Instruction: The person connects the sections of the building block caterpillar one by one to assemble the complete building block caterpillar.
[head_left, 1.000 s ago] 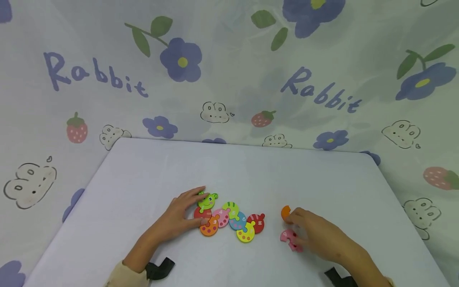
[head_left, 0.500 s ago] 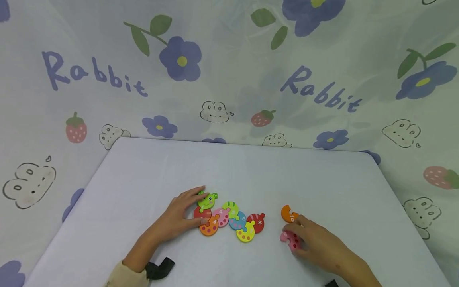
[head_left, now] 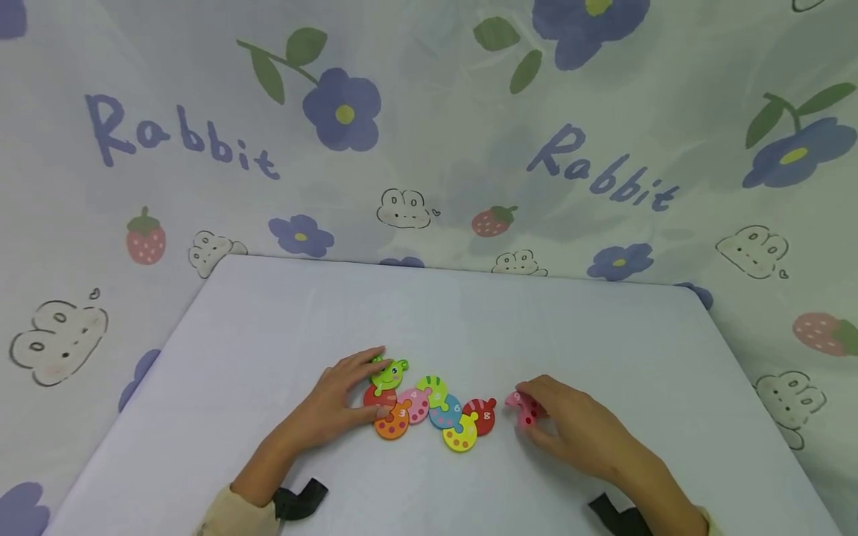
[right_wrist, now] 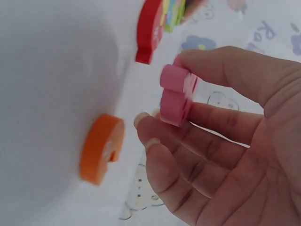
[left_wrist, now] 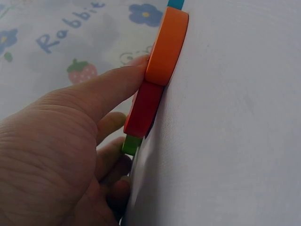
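Observation:
On the white table lies a joined row of caterpillar puzzle pieces, from a green smiling head (head_left: 390,377) to a red piece marked 8 (head_left: 479,417). My left hand (head_left: 328,406) rests at the head end, its thumb on the orange piece marked 3 (head_left: 392,426) and the neighbouring red one, its fingers by the head. Between thumb and fingers, my right hand (head_left: 583,432) pinches a pink puzzle piece marked 9 (head_left: 527,412), a little right of the red 8 and apart from it. An orange piece (right_wrist: 99,150) shows in the right wrist view; the right hand hides it in the head view.
A white table (head_left: 429,320) carries everything. Behind it hangs a pale cloth (head_left: 429,149) printed with flowers, strawberries and rabbits. Black straps (head_left: 299,500) hang near both wrists.
The right hand has left the orange piece marked 10, taken hold of the pink 9, and brought it up and leftward towards the red 8. The left hand has stayed in place.

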The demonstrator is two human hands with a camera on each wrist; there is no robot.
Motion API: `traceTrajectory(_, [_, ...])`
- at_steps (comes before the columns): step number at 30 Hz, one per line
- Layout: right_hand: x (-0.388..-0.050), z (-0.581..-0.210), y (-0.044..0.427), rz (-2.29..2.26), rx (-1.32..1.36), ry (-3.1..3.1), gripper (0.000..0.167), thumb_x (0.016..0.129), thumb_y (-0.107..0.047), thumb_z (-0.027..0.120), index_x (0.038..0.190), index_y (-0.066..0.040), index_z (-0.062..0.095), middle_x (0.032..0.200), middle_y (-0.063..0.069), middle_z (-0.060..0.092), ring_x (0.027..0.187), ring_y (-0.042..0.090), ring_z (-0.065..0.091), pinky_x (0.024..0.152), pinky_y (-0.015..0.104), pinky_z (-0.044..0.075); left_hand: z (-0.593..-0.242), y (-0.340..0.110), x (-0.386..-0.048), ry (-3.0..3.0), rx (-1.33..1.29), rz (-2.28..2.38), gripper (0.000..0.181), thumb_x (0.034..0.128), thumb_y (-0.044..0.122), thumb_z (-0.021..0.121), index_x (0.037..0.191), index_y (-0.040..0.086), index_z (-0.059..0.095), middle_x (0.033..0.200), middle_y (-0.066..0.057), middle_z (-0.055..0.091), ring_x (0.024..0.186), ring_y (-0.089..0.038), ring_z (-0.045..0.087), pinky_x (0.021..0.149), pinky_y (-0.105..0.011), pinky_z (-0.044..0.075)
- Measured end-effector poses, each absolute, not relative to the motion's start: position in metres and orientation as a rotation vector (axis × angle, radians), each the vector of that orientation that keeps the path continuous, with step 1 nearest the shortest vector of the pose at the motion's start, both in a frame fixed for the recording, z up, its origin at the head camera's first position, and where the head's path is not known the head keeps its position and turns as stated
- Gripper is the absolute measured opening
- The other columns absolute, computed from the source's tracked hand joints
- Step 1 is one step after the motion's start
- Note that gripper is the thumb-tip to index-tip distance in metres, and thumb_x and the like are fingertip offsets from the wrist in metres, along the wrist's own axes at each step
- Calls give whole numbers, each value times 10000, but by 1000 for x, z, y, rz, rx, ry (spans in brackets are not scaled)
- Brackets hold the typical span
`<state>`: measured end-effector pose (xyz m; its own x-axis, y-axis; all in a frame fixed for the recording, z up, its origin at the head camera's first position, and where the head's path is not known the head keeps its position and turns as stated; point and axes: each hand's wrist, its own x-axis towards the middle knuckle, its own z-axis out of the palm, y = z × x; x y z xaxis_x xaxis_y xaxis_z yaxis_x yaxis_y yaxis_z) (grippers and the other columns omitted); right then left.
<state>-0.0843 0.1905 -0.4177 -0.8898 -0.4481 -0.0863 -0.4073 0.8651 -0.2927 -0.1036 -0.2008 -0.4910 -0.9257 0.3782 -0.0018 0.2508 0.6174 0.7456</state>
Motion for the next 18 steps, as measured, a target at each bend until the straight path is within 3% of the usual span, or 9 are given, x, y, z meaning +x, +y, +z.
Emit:
traceTrajectory(6, [-96, -414, 179, -421, -787, 2918, 584, 823, -265, 904, 1338, -116, 674, 1236, 13, 688, 1133, 188, 669, 909, 385, 599, -493, -201, -104, 2683, 527, 1187, 775, 857, 451, 858, 1545, 290, 538, 1664, 67, 366, 1539, -288, 301, 1181, -661, 239])
traceTrajectory(18, [-109, -434, 158, -286, -747, 2863, 520, 805, -263, 919, 1262, -127, 713, 1158, 4, 697, 1089, 202, 653, 888, 380, 607, -493, -201, -104, 2689, 523, 1179, 785, 858, 489, 845, 1549, 286, 532, 1668, 58, 362, 1544, -289, 292, 1182, -663, 235])
